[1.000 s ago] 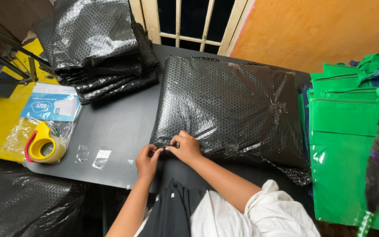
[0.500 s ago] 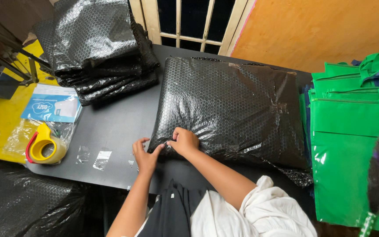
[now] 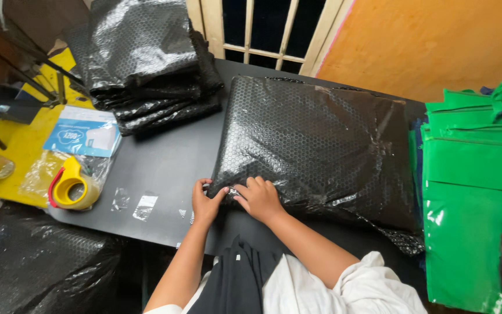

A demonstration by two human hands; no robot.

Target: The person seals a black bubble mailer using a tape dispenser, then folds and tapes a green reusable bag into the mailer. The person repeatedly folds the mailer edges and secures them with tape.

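Left hand (image 3: 205, 203) fingers pinch the parcel (image 3: 315, 145) corner; right hand (image 3: 260, 199) fingers spread flat on it, beside; contents hidden.

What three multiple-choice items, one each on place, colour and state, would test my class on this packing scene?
1. Where is the tape dispenser?
A. left of the hands
B. on the green bags
C. on the parcel

2. What colour is the bubble-wrapped parcel?
A. green
B. black
C. yellow

3. What are the hands doing?
A. hanging free
B. holding the dispenser
C. pressing the parcel's near corner

Answers: 1 A, it sits at the table's left edge. 2 B, black wrap. 3 C, left hand and right hand rest there.
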